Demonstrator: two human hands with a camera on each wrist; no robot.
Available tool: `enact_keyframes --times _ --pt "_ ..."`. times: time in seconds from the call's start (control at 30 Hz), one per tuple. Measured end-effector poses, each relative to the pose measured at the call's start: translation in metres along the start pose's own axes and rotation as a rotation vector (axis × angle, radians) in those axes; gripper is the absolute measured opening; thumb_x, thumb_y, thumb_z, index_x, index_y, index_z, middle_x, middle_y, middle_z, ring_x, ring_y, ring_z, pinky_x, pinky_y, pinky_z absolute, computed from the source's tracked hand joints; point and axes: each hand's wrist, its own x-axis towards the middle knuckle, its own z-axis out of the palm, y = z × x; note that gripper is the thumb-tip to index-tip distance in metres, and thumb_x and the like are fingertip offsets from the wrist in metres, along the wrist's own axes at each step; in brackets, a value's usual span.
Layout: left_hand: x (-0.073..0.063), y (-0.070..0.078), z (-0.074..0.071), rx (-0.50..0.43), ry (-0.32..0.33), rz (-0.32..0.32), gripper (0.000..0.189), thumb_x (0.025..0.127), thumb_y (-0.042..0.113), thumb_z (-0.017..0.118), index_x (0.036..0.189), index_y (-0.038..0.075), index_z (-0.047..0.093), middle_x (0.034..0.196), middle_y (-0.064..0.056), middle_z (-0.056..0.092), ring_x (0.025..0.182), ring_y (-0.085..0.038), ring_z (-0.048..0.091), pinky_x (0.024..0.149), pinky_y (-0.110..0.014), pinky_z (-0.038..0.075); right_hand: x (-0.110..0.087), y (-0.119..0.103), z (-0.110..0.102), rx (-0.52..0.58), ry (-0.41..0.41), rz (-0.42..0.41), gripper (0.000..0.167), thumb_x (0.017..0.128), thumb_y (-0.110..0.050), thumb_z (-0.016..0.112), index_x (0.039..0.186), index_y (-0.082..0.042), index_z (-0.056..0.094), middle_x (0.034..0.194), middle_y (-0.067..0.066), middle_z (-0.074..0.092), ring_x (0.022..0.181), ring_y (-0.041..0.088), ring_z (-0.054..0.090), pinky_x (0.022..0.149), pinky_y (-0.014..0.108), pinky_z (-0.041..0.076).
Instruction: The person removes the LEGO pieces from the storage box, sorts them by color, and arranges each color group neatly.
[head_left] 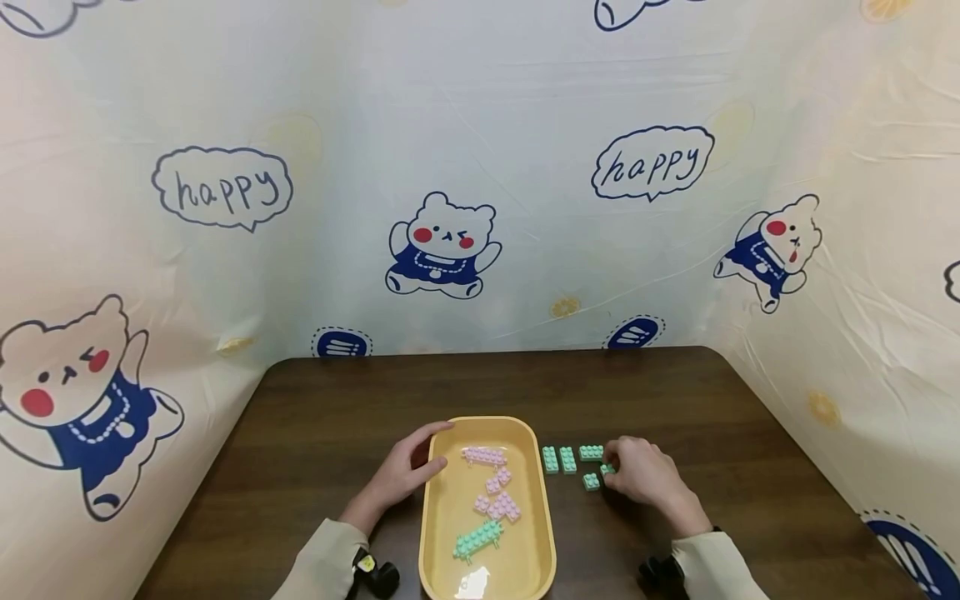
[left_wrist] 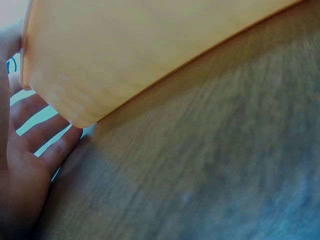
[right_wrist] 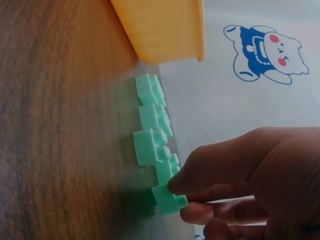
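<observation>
The right hand (head_left: 647,473) pinched a small green studded plastic brick (right_wrist: 166,201) between thumb and fingers, to the right of the tray. The left hand (head_left: 406,463) held the left rim of a yellow, round-cornered rectangular tray (head_left: 546,533) near its far corner, thumb over the rim and spread fingers against the outer wall.

Four other green plastic bricks lay on the tabletop between the tray and the right hand: two oblong bricks (head_left: 558,460) side by side just beside the tray, one oblong brick (head_left: 591,452) set crosswise, and one small brick (head_left: 591,482) nearer the person. Inside the tray, pink studded plastic pieces (head_left: 484,456) occupied the far and middle portions; an elongated green studded piece (head_left: 477,540) lay diagonally at the near portion.

The dark brown wood-grain tabletop (head_left: 345,400) supported the tray. A pale curtain (head_left: 525,108) printed with bears and "happy" bubbles stood behind it.
</observation>
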Motion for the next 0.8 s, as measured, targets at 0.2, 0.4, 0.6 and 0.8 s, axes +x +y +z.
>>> enact_keyframes --times 0.2,0.4,0.6,0.8 --pt "-0.0016 -0.0020 0.0018 -0.006 0.001 0.002 0.051 0.094 -0.002 0.057 0.142 -0.006 0.039 0.138 -0.032 0.046 0.110 -0.049 0.057 0.085 -0.023 0.054 -0.0023 0.0009 0.0018 -0.006 0.013 -0.001 0.015 0.074 -0.023 0.078 0.085 -0.021 0.069 0.080 -0.007 0.062 0.069 0.015 0.057 0.054 0.039 0.046" --pt "-0.0015 -0.0027 0.0026 -0.015 0.000 0.002 0.051 0.094 -0.003 0.056 0.142 -0.006 0.039 0.139 -0.031 0.045 0.111 -0.050 0.056 0.086 -0.023 0.054 -0.0040 0.0030 0.0022 -0.006 0.014 0.009 0.016 0.072 -0.023 0.079 0.085 -0.021 0.069 0.080 -0.006 0.062 0.070 0.015 0.058 0.054 0.039 0.046" --pt "-0.0011 -0.0010 0.0018 -0.013 0.007 0.008 0.051 0.094 -0.004 0.056 0.142 -0.007 0.039 0.139 -0.032 0.045 0.111 -0.050 0.056 0.086 -0.022 0.054 -0.0027 0.0041 0.0028 -0.001 0.014 0.003 0.016 0.073 -0.023 0.078 0.086 -0.020 0.068 0.081 -0.006 0.062 0.069 0.015 0.057 0.054 0.039 0.045" --pt "-0.0009 -0.0004 0.0009 -0.014 0.004 0.007 0.052 0.094 -0.003 0.056 0.142 -0.008 0.038 0.139 -0.033 0.044 0.111 -0.050 0.056 0.086 -0.022 0.053 -0.0020 0.0045 0.0039 0.002 0.013 0.014 0.016 0.072 -0.023 0.078 0.085 -0.022 0.068 0.080 -0.007 0.061 0.068 0.015 0.056 0.054 0.039 0.045"
